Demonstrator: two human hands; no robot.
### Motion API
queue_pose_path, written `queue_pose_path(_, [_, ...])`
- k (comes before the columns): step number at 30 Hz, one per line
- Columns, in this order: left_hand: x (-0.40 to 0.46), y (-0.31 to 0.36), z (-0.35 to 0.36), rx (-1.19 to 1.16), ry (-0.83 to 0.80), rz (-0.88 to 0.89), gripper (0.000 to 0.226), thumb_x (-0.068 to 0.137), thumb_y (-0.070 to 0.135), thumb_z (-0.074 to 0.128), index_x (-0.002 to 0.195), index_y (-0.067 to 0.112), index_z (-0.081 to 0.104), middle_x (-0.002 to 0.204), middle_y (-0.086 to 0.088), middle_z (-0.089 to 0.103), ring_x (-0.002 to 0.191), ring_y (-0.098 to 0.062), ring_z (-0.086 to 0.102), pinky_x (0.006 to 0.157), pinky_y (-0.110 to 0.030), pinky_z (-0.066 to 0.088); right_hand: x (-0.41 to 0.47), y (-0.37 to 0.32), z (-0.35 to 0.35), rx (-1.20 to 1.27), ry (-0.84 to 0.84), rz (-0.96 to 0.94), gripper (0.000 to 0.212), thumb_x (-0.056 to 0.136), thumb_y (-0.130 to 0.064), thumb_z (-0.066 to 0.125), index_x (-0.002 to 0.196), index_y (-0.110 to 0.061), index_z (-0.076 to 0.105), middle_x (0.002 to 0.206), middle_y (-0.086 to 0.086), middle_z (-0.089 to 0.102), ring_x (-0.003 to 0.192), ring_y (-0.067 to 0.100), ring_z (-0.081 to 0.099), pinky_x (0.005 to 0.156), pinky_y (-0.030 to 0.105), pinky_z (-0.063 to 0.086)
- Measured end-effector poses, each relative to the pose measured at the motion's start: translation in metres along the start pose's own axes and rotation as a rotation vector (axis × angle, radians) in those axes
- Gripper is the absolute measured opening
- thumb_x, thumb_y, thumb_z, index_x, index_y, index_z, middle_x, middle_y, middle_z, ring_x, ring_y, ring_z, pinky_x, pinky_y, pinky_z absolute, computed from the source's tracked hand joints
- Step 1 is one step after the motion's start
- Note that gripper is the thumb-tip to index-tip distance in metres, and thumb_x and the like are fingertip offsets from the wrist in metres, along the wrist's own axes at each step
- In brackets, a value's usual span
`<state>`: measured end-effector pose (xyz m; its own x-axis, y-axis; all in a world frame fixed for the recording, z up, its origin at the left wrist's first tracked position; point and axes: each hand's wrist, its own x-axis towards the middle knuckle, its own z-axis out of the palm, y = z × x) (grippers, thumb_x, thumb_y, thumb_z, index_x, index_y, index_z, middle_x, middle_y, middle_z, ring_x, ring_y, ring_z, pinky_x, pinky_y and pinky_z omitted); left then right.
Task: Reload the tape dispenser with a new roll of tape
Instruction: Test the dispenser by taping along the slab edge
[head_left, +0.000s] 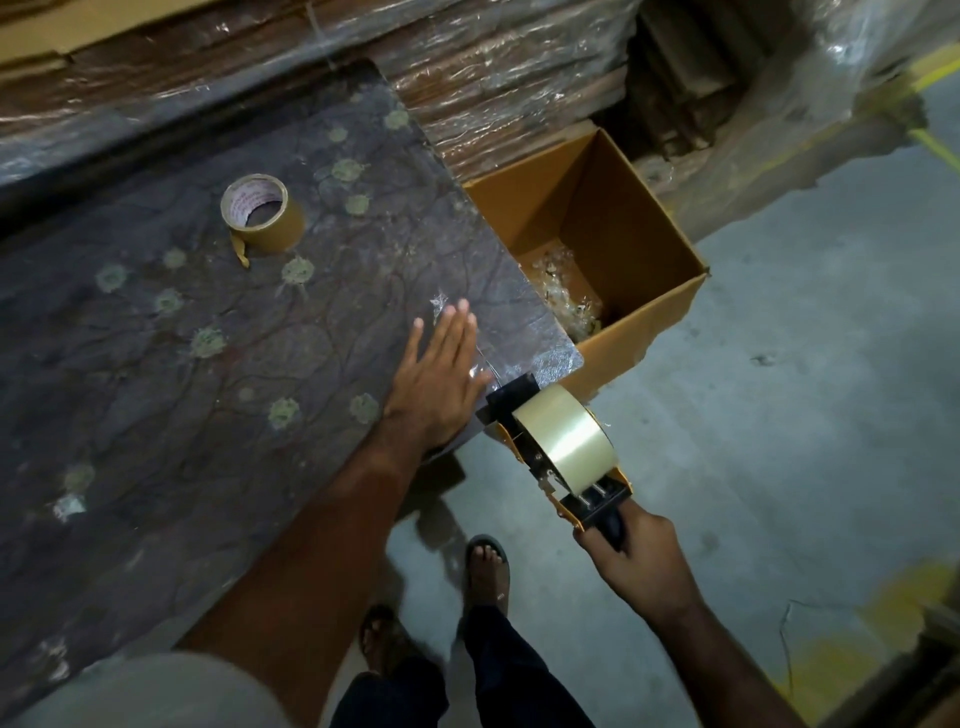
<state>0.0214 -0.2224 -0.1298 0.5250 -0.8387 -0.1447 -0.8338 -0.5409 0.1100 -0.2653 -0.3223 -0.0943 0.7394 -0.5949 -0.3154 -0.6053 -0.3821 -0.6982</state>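
My right hand (636, 558) grips the black handle of an orange and black tape dispenser (582, 499). A roll of clear tape (563, 439) sits on its spindle. The dispenser's black front end touches the near right corner of the dark patterned table (208, 364). My left hand (436, 379) lies flat on the table just left of that front end, fingers spread, pressing on shiny clear tape. A brown tape roll (262, 213) with a loose end stands farther back on the table.
An open cardboard box (649, 312) holding crumpled clear plastic stands on the floor past the table's right edge. Stretch-wrapped stacks of cardboard (493, 78) rise behind. The grey concrete floor (779, 415) lies to the right, and my sandalled feet are below.
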Motion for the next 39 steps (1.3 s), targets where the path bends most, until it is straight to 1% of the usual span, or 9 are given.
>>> queue_pose_path(3, [-0.028, 0.007, 0.007, -0.014, -0.048, 0.176, 0.068, 0.104, 0.043, 0.015, 0.161, 0.009, 0.0, 0.17, -0.01, -0.007, 0.158, -0.024, -0.004, 0.127, -0.051, 0.008, 0.0, 0.001, 0.002, 0.05, 0.004, 0.009, 0.022, 0.081, -0.033, 0.072, 0.075, -0.035, 0.051, 0.052, -0.016, 0.056, 0.049, 0.004, 0.053, 0.049, 0.014, 0.04])
queue_pose_path(8, [-0.01, 0.012, 0.001, -0.021, -0.075, 0.027, 0.081, 0.095, 0.051, 0.015, 0.161, 0.01, -0.005, 0.171, -0.008, -0.01, 0.157, -0.023, -0.006, 0.126, -0.054, 0.011, 0.004, 0.007, 0.003, 0.097, -0.006, 0.063, 0.023, 0.083, -0.034, 0.072, 0.071, -0.033, 0.052, 0.048, -0.007, 0.055, 0.047, 0.009, 0.055, 0.047, 0.016, 0.041])
queue_pose_path(10, [0.001, 0.013, -0.002, -0.022, -0.106, -0.044, 0.095, 0.088, 0.068, 0.007, 0.16, 0.009, -0.01, 0.17, -0.009, -0.014, 0.157, -0.024, -0.009, 0.127, -0.053, 0.004, 0.007, 0.008, 0.0, 0.11, -0.022, 0.101, 0.022, 0.084, -0.043, 0.065, 0.071, -0.028, 0.056, 0.054, 0.004, 0.062, 0.048, 0.014, 0.061, 0.049, 0.033, 0.049])
queue_pose_path(14, [0.021, 0.004, -0.015, -0.083, -0.164, -0.158, 0.123, 0.077, 0.093, 0.02, 0.159, 0.008, -0.014, 0.169, -0.01, -0.019, 0.156, -0.025, -0.013, 0.127, -0.052, -0.001, 0.009, 0.0, -0.01, 0.299, -0.055, 0.236, 0.032, 0.093, -0.025, 0.068, 0.07, -0.005, 0.059, 0.057, 0.015, 0.064, 0.043, 0.015, 0.058, 0.043, 0.025, 0.041])
queue_pose_path(18, [0.028, 0.003, -0.022, -0.142, -0.204, -0.193, 0.137, 0.068, 0.097, 0.038, 0.158, 0.009, -0.015, 0.169, -0.01, -0.021, 0.156, -0.025, -0.016, 0.126, -0.055, 0.0, 0.013, -0.007, -0.009, 0.347, -0.095, 0.369, 0.037, 0.088, -0.03, 0.07, 0.061, -0.008, 0.057, 0.047, 0.01, 0.058, 0.04, 0.022, 0.054, 0.049, 0.031, 0.045])
queue_pose_path(24, [0.031, 0.01, -0.029, -0.122, -0.226, -0.256, 0.145, 0.059, 0.102, 0.04, 0.159, 0.012, -0.013, 0.169, -0.007, -0.019, 0.156, -0.022, -0.015, 0.125, -0.057, -0.001, 0.008, -0.015, 0.017, 0.694, -0.157, 0.603, 0.025, 0.087, -0.015, 0.073, 0.074, -0.004, 0.055, 0.051, 0.012, 0.04, 0.038, 0.023, 0.037, 0.043, 0.031, 0.037])
queue_pose_path(27, [0.033, 0.01, -0.031, -0.109, -0.216, -0.27, 0.145, 0.058, 0.102, 0.041, 0.16, 0.011, -0.01, 0.17, -0.006, -0.015, 0.157, -0.021, -0.011, 0.125, -0.058, 0.0, 0.009, -0.013, 0.03, 0.486, -0.043, 0.571, 0.031, 0.086, -0.023, 0.072, 0.064, -0.007, 0.057, 0.052, 0.018, 0.049, 0.039, 0.029, 0.047, 0.044, 0.037, 0.042])
queue_pose_path(31, [0.035, 0.011, -0.036, -0.14, -0.222, -0.298, 0.146, 0.056, 0.099, 0.045, 0.16, 0.012, -0.008, 0.171, -0.006, -0.013, 0.157, -0.021, -0.01, 0.125, -0.057, -0.001, 0.01, -0.009, 0.039, -0.109, 0.042, 0.386, 0.031, 0.083, -0.04, 0.068, 0.078, -0.01, 0.069, 0.076, 0.016, 0.073, 0.078, 0.04, 0.067, 0.061, 0.035, 0.049])
queue_pose_path(39, [0.035, 0.02, -0.041, -0.176, -0.209, -0.303, 0.144, 0.062, 0.087, 0.064, 0.16, 0.007, -0.005, 0.17, -0.014, -0.01, 0.157, -0.028, -0.007, 0.125, -0.054, -0.001, 0.0, 0.006, 0.037, -0.42, 0.057, 0.33, 0.031, 0.084, -0.041, 0.06, 0.088, -0.011, 0.063, 0.083, 0.019, 0.071, 0.081, 0.042, 0.068, 0.061, 0.032, 0.039])
